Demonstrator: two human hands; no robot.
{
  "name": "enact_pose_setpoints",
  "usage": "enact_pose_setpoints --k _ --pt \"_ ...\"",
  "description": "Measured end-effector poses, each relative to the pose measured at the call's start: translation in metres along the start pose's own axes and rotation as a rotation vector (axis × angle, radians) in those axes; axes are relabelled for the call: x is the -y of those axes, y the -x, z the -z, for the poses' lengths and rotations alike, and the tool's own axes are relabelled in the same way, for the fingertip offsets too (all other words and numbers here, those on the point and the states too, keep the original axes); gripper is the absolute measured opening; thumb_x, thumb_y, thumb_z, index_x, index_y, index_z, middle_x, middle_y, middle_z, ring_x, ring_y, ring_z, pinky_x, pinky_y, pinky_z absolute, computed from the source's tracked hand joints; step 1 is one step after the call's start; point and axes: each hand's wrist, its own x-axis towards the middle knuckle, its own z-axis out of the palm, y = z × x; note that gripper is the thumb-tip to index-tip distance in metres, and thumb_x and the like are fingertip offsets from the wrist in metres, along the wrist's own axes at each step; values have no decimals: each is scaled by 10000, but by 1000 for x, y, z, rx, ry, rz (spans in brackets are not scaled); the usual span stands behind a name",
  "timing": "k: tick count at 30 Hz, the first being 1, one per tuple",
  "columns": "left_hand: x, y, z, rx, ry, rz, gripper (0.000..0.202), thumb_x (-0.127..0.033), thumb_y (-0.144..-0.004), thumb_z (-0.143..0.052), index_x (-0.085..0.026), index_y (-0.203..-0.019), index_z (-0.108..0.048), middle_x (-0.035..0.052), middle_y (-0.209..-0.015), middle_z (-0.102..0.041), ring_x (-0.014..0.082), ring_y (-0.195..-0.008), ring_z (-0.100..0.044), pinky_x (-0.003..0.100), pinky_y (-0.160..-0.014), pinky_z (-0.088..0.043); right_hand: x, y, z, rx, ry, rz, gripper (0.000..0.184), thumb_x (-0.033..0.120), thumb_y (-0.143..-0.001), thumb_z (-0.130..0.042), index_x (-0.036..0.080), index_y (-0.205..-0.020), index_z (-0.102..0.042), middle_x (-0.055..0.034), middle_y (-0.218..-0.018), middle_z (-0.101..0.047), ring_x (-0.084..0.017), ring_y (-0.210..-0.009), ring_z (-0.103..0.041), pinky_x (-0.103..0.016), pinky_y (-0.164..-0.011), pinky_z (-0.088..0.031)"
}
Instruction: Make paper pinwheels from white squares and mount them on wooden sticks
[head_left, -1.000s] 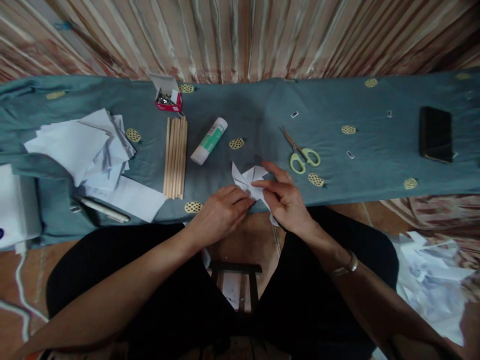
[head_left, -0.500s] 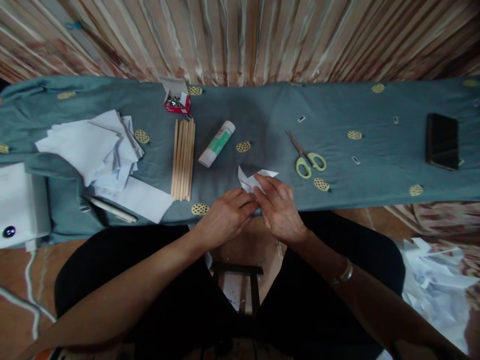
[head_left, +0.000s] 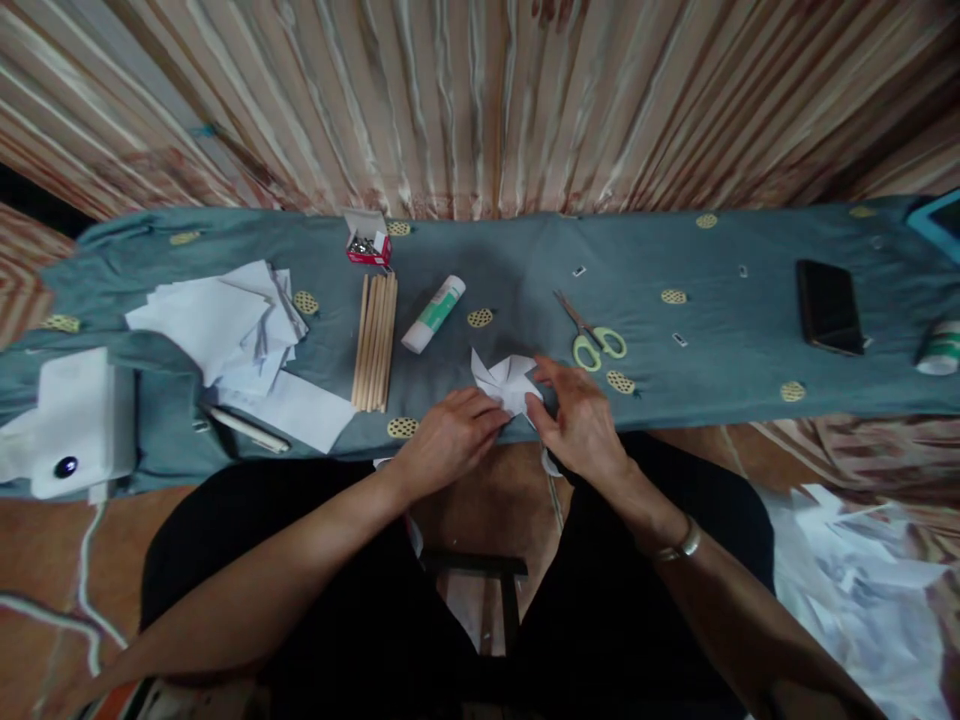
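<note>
A white paper pinwheel (head_left: 508, 385) with folded, pointed blades lies at the table's front edge between both hands. At its lower left edge, my left hand (head_left: 456, 432) grips the paper with fingers closed together. My right hand (head_left: 581, 412) holds the right side, thumb low and fingertips at the upper right blade. Just beyond lies a white and green glue stick (head_left: 433, 314), left of the pinwheel. Scissors (head_left: 596, 335) with light green handles rest to the right, blades pointing away. The fingertips' undersides are hidden.
Left of the glue stick lie wooden sticks (head_left: 375, 342), behind them a red box (head_left: 368, 240) of small metal pieces. Farther left are stacked paper sheets (head_left: 206, 320), a pen (head_left: 247, 428) and a white device (head_left: 82, 425). A phone (head_left: 829, 306) lies right.
The right hand has shifted right and spread from the left, so more of the pinwheel's blades show. The camera view has tilted upward and turned slightly.
</note>
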Motion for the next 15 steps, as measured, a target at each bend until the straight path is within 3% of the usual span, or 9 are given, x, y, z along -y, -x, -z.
enact_pose_setpoints --k 4,8,12,15 --pt "1 -1 2 -5 13 -4 256 -135 -907 -563 -133 -1145 -659 104 -1021 -696 222 -965 -641 404 -838 -560 1 -3 -5 5 -19 -71 419 258 -839 -549 174 -1249 -579 -64 -890 -724 -232 -787 -656 -386 -759 -557" --pt "2 -1 4 -56 86 31 244 -144 -889 -589 -134 -1119 -670 97 -1010 -712 213 -962 -656 391 -849 -562 4 -9 -4 30 -104 -187 421 246 -816 -564 156 -1227 -580 -58 -884 -735 -205 -735 -674 -362 -727 -562" --pt "11 -3 12 -190 263 189 208 -198 -852 -663 -147 -1051 -694 71 -945 -729 182 -890 -684 342 -831 -566 6 -17 -3 30 -217 -297 419 266 -773 -618 171 -1181 -602 -47 -869 -746 -188 -693 -676 -372 -716 -574" --pt "25 -5 19 -298 331 331 316 -225 -838 -679 -147 -1143 -661 74 -984 -727 176 -907 -688 343 -859 -559 3 -22 -5 5 -349 -390 400 277 -741 -651 175 -1127 -622 -46 -860 -752 -178 -684 -684 -367 -722 -578"
